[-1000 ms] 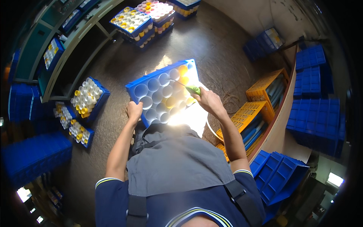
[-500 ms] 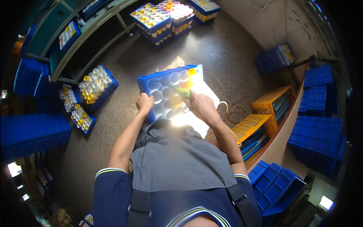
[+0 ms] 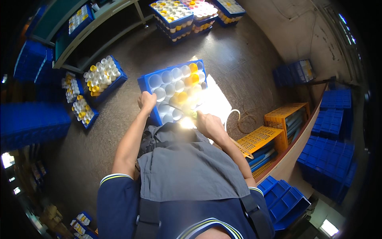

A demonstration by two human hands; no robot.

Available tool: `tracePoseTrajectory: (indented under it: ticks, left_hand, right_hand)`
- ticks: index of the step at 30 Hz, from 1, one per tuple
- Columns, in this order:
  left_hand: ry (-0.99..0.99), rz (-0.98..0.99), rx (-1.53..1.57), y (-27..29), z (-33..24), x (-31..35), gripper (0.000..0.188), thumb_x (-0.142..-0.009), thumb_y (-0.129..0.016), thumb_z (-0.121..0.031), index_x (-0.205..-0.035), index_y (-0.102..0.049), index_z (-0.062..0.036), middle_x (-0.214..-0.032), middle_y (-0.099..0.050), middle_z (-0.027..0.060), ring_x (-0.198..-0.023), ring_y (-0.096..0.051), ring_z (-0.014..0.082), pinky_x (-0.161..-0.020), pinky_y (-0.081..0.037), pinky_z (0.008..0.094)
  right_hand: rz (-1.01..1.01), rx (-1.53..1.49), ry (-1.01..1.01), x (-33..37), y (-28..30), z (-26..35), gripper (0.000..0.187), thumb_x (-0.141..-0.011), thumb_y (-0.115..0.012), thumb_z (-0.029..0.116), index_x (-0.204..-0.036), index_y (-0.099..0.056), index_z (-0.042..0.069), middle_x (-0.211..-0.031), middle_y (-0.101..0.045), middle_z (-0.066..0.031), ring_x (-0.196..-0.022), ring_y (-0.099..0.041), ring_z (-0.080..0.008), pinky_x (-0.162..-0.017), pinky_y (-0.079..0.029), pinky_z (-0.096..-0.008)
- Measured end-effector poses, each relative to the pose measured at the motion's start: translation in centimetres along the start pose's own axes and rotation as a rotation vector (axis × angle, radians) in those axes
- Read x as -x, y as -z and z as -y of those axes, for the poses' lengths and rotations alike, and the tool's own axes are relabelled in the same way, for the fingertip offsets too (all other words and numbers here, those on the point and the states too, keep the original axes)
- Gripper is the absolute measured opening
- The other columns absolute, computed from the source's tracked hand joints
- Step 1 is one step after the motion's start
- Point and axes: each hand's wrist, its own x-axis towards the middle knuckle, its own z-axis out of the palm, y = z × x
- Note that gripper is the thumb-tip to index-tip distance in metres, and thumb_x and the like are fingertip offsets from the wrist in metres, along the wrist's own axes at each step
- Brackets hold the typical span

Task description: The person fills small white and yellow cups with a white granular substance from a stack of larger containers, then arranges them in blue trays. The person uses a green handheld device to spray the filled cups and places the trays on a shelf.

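Observation:
A blue plastic crate (image 3: 142, 83) stands tilted in front of me, packed with rows of round white tubes (image 3: 169, 88) and a few yellow ones, their open ends facing me. My left hand (image 3: 147, 100) is closed on the crate's left rim. In my right hand (image 3: 211, 125) is a green air blow gun (image 3: 192, 114) with a thin metal nozzle pointing left across the lower tubes. Bright glare hides part of the lower right tubes and the gun. Near my right wrist runs a cream hose (image 3: 227, 119).
Filled blue crates (image 3: 115, 79) sit on the floor to the left, with stacked ones (image 3: 172, 24) at the far side. Yellow crates (image 3: 258, 137) and a low wooden partition (image 3: 292, 153) stand on the right. Hose coils (image 3: 247, 123) lie on the floor.
My right hand has brought the blow gun down toward the crate's lower rows. The crate and my left hand sit slightly further left in view, which has shifted too.

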Motion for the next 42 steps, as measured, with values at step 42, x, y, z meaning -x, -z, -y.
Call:
tracePoseTrajectory:
  ticks: [42]
  left_hand:
    - [0.028,-0.073,0.374,1.6,9.0,-1.1,0.039,-0.078,-0.073,-0.032,-0.069,-0.067,0.0058,-0.07,-0.069,0.0173,-0.069,-0.067,0.0255,-0.069,-0.049,0.0422]
  right_hand:
    - [0.245,-0.173,-0.417,-2.2,0.0,-11.0,0.055,-0.1,-0.053,0.048,-0.121,-0.061,-0.002,-0.073,-0.067,-0.0119,-0.061,-0.066,-0.0191,-0.063,-0.057,-0.0386]
